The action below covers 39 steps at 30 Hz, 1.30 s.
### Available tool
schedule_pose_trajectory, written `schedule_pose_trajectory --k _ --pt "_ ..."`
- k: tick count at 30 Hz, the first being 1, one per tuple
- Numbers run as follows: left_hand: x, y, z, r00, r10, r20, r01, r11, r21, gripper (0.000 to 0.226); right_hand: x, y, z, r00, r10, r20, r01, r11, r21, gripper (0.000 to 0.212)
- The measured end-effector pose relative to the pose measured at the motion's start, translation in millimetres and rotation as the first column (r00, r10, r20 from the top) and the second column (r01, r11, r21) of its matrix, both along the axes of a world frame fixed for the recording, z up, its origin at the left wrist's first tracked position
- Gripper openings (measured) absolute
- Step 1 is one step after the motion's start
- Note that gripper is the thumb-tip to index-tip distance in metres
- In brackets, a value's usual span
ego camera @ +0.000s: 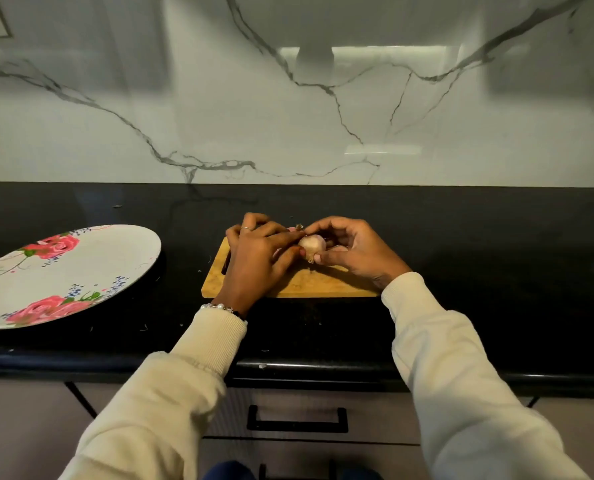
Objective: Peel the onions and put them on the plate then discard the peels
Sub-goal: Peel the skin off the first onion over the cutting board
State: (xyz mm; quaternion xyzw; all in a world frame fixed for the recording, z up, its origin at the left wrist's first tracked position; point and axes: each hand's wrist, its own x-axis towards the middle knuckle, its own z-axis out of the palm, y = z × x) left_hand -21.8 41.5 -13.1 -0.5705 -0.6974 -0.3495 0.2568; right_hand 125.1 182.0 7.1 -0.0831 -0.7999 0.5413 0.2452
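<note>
White veined marble wall (288,126), black stone counter (479,237), drawer (375,407) with black handle (297,422) below

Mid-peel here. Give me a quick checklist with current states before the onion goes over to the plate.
1. Onion held by both the left hand and right hand: ok.
2. Onion fully peeled: cannot tell, fingers cover much of it.
3. Onion over the cutting board: ok.
4. Plate on the counter, holding nothing: ok.
5. Path leftward to the plate unobstructed: ok.
6. More onions behind the hands: cannot tell.
</note>
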Motion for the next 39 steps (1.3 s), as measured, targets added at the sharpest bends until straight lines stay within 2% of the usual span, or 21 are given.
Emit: schedule_pose_trajectory --k 3,6,14,22,27,32,39 --pt "1 0 3 0.999 -0.029 -0.012 0.03 0.999 0.032 0.042 0 3 1 1.0 -0.02 0.005 0.02 1.0 0.015 0.037" --pt "1 1 4 0.998 -0.051 -0.045 0.054 0.997 0.059 0.037 0 5 1 0.997 -0.067 0.023 0.066 0.997 0.037 0.035" --pt "-2 3 6 0.99 -0.102 -0.095 0.106 0.994 0.033 0.037 1 7 0 0.993 -0.102 0.052 0.103 0.994 -0.033 0.03" --pt "0 -1 8 0.995 -0.09 -0.049 0.093 0.994 0.059 0.035 1 9 -2 0.992 -0.122 -0.019 0.121 0.992 -0.04 0.027" --pt "2 0 6 0.992 -0.118 -0.034 0.119 0.991 0.053 0.033 0 9 -2 0.992 -0.122 -0.019 0.119 0.985 -0.124 0.026" --pt "6 -1 7 0.996 -0.065 -0.058 0.067 0.997 0.027 0.015 -5 7 -6 0.994 -0.109 -0.008 0.105 0.973 -0.207 0.019" --pt "14 -4 12 0.997 -0.061 0.052 0.059 0.998 0.03 0.017 -3 6 -4 0.996 -0.091 0.018 0.093 0.981 -0.171 0.026"
